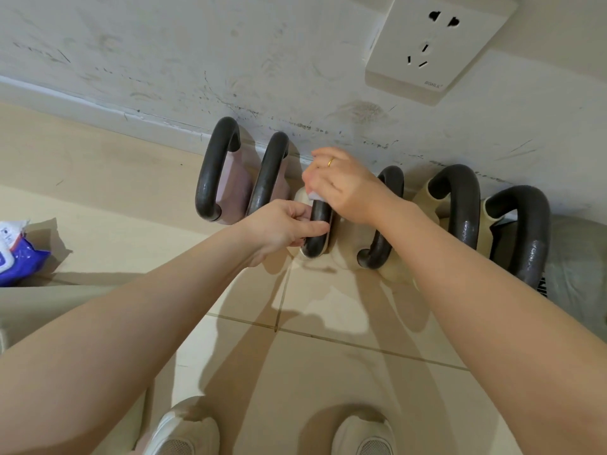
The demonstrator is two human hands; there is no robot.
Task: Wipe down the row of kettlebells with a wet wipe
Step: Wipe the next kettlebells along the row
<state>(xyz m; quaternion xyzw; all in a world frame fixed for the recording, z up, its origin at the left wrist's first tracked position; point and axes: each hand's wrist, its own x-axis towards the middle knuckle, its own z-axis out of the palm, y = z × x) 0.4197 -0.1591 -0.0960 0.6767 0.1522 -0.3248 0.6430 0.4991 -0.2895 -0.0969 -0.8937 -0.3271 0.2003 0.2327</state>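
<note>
Gripping one kettlebell handle — left hand steadies, right hand clutches wipe.

At twelve o'clock the wall is off-white with dark scuffs, and at one o'clock sits a cream socket plate. The kettlebell handles are glossy charcoal; the bodies run mauve-pink at eleven o'clock, cream at centre, grey at three o'clock. A white wipe shows under a gold ring. The wipes packet at nine o'clock is purple and white. The floor tiles are beige.
</note>
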